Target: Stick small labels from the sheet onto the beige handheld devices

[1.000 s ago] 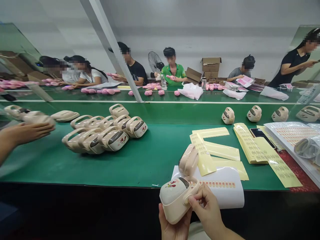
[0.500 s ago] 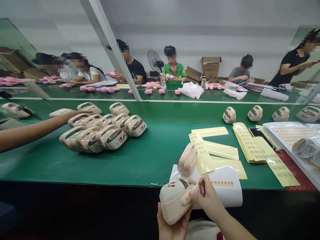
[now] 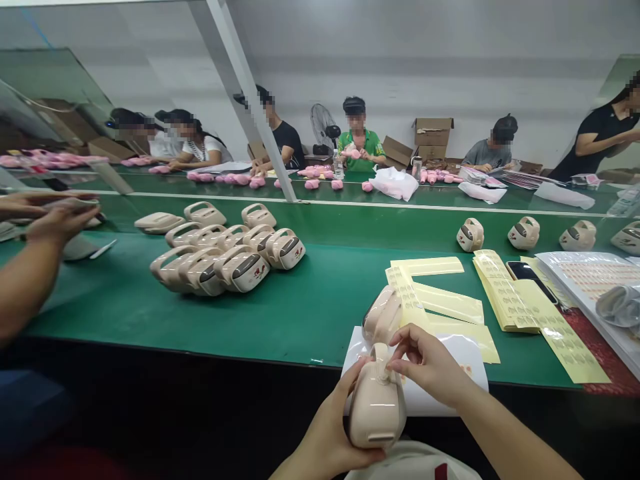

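My left hand [image 3: 327,433] is wrapped round a beige plastic casing with a handle [image 3: 377,403], held upright at the near edge of the green belt [image 3: 310,307]. My right hand [image 3: 425,363] pinches at the top of the casing's handle, fingers pressed together. A second beige casing [image 3: 383,313] lies on a white sheet [image 3: 470,350] just beyond my hands. Yellow backing sheets [image 3: 440,300] lie spread to the right of it.
A cluster of several beige casings [image 3: 227,257] sits on the belt at the left. A co-worker's hands [image 3: 55,217] work at the far left. More casings [image 3: 525,233] stand at the right, by a phone [image 3: 530,273] and sticker sheets [image 3: 585,273]. Several people sit at the far belt with pink parts.
I have turned the casing in my hands so its handle points up and its back faces me. The co-worker's arm has drawn back from the cluster to the far left.
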Tool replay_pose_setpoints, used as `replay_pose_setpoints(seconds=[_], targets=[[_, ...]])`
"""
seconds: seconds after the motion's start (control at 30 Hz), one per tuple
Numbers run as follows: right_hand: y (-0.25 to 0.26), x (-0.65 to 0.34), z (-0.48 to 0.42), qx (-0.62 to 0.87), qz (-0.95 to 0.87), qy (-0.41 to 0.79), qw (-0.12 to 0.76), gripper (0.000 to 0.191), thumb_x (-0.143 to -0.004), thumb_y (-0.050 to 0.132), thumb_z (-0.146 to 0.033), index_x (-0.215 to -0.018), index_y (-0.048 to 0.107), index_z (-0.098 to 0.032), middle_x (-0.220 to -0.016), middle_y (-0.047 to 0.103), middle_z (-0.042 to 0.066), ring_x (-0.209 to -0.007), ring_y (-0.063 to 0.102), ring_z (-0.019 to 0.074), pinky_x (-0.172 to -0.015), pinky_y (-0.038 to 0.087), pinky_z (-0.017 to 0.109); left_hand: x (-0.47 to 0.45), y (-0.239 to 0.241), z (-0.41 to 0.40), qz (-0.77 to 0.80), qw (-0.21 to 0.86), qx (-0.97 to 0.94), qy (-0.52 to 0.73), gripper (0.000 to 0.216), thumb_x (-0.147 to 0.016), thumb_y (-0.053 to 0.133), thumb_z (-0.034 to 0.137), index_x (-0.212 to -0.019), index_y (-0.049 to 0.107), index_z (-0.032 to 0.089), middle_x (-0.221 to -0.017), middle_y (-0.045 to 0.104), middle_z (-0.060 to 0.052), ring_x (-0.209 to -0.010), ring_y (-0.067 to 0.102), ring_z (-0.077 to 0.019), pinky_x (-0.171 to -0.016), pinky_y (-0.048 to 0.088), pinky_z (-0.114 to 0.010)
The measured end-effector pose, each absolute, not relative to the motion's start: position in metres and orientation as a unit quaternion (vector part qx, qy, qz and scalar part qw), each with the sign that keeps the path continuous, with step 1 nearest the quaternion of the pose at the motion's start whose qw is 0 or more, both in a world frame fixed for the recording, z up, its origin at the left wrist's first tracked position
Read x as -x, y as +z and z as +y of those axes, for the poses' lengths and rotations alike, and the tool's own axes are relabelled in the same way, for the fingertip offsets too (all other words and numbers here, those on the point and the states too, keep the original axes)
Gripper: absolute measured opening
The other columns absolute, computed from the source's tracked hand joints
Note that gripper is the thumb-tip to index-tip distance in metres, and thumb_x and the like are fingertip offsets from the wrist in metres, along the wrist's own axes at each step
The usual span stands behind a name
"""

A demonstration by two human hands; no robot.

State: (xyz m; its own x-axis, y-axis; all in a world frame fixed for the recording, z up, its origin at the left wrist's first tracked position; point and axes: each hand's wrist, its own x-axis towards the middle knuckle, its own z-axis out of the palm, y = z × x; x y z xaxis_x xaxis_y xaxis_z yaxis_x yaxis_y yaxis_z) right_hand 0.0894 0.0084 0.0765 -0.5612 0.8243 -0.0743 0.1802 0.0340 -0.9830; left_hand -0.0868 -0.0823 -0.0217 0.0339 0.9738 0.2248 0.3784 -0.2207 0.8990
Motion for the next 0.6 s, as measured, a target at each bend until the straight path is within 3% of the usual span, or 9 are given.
replay_pose_setpoints(seconds=[0.17, 0.37, 0.6], targets=[[0.080, -0.090, 0.011, 0.372, -0.661, 0.600, 0.253, 0.021, -0.064, 0.063, -0.019, -0.079, 0.048, -0.021, -0.068, 0.053, -0.004, -0.055, 0.033, 0.0097, -0.055, 0.029, 0.025, 0.097, -0.027, -0.075, 0.481, 0.243, -0.732, 0.416, 0.116, -0.041, 0.083, 0.024, -0.138, 0.019, 0.034, -0.140, 0.043, -0.010, -0.122, 0.044, -0.0375, -0.099, 0.037, -0.053], [0.086, -0.090, 0.006, 0.350, -0.665, 0.613, 0.242, 0.020, -0.066, 0.060, -0.014, -0.076, 0.045, -0.021, -0.071, 0.051, -0.004, -0.064, 0.044, 0.0111, -0.061, 0.035, 0.025, 0.095, -0.017, -0.073, 0.463, 0.190, -0.760, 0.415, 0.116, -0.040, 0.084, 0.021, -0.137, 0.021, 0.033, -0.139, 0.045, -0.012, -0.121, 0.046, -0.0358, -0.096, 0.041, -0.049], [0.094, -0.095, 0.001, 0.354, -0.743, 0.529, 0.206, 0.018, -0.071, 0.056, -0.008, -0.076, 0.045, -0.021, -0.077, 0.055, -0.003, -0.072, 0.050, 0.0130, -0.066, 0.040, 0.025, 0.090, -0.001, -0.077, 0.469, 0.175, -0.764, 0.406, 0.117, -0.039, 0.085, 0.015, -0.136, 0.021, 0.033, -0.137, 0.046, -0.013, -0.121, 0.046, -0.0343, -0.095, 0.044, -0.046]])
